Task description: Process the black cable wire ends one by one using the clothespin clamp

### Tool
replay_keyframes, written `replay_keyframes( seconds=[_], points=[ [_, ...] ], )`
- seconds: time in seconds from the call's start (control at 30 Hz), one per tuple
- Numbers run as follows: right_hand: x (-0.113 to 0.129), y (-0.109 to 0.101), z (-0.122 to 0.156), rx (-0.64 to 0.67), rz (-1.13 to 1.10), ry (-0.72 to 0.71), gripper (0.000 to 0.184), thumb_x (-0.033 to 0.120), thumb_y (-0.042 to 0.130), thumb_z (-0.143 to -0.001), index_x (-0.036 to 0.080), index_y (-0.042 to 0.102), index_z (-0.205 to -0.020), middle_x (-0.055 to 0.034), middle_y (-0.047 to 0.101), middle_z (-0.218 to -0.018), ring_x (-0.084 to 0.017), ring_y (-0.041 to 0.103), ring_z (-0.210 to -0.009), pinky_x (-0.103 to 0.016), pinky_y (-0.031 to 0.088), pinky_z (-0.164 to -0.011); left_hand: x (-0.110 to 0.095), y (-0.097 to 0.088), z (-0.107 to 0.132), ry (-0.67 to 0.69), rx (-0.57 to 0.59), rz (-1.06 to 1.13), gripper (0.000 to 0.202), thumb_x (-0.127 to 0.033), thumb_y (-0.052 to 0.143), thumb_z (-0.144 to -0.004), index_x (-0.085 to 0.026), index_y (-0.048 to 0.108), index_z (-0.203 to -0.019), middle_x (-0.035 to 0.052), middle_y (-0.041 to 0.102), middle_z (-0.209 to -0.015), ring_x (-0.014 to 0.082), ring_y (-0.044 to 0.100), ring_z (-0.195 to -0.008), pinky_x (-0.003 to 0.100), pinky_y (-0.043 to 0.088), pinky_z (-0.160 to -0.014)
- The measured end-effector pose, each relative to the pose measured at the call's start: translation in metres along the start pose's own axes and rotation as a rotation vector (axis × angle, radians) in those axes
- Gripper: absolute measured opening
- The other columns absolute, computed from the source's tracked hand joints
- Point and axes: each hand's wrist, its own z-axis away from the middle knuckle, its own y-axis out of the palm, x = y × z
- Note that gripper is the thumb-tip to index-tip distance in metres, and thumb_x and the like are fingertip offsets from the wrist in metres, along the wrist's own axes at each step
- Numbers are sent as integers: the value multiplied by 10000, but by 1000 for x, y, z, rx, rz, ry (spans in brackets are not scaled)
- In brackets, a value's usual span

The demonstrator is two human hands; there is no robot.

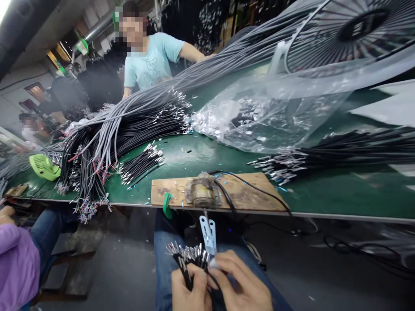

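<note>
Fingers of the left hand (191, 288) are closed around a bundle of black cables (186, 273), whose silvery ends are fanned out above the fist, over the lap; those of the right hand (241, 283) are bent together just beside it, at the lower end of a pale blue slotted piece (209, 237), though what is pinched there cannot be told. This piece is carried on a thin metal shaft by a round motor-like unit (203, 194), mounted on a wooden board (254, 190) that is held at the edge of the green table (175, 153) by a green clamp (167, 205). Behind the board, a short cable bunch (142, 165) is laid out to the left, and a clear plastic bag (288, 127) is spread farther right, near a longer black bundle (350, 149). Across the table, grey cables (227, 60) are touched by a co-worker in a light blue shirt (152, 62)
</note>
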Motion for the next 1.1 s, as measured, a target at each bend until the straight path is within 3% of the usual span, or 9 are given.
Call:
replay_keyframes(
  seconds=[0.07,0.17,0.27,0.43,0.6,0.83,0.97,1.1],
  points=[
    [0,-1,-3,119,-295,272,159,246,608,-801,193,599,-652,-38,548,-645,-160,531,-581,-253,439,-539,0,-4,-2,18,26,1,593,-740,596,-531,-173,430,-478,-85,287,-339,13,217,-288,165,189,-298],
    [2,2,-7,156,-699,694,325,463,694,-700,163,591,-625,-12,477,-608,-119,445,-532,-233,400,-505,6,-13,-7,246,23,-93,503,-638,623,-619,-145,574,-536,-31,421,-363,61,360,-309,194,316,-324],
    [4,1,-14,185,-755,896,444,525,789,-532,138,584,-604,14,440,-555,-97,396,-526,-221,358,-519,9,-21,-12,339,44,-128,315,-464,688,-635,-150,690,-605,63,663,-596,174,618,-597,274,506,-634],
    [7,-9,-39,264,-495,779,433,531,754,-582,129,599,-623,-17,523,-629,-134,458,-636,-249,371,-617,0,-27,-16,388,93,-197,104,-268,686,-644,-180,735,-617,54,702,-631,201,642,-645,303,511,-693],
    [6,-9,-66,123,-364,644,574,705,541,-679,147,494,-552,14,423,-547,-95,339,-532,-233,292,-510,-7,-30,-11,433,65,-235,83,-258,686,-631,-200,743,-613,42,702,-607,203,646,-609,300,513,-653],
    [15,-7,-89,264,44,530,528,649,517,-680,168,424,-483,15,361,-506,-109,342,-520,-243,263,-482,-13,-28,-13,465,-6,-244,130,-282,676,-656,-177,719,-592,42,691,-589,195,643,-585,291,513,-615],
    [11,-9,-88,389,-123,508,520,630,439,-760,175,380,-516,21,353,-533,-101,337,-524,-238,271,-483,-18,-20,-16,467,-1,-243,155,-290,667,-673,-167,706,-586,37,683,-573,179,637,-561,269,505,-588],
    [3,-4,-81,317,-318,571,521,648,448,-768,176,379,-558,20,380,-559,-98,350,-534,-228,285,-482,-20,-13,-15,461,8,-252,155,-288,668,-672,-168,704,-582,34,679,-563,175,631,-551,263,498,-573]
  ],
)
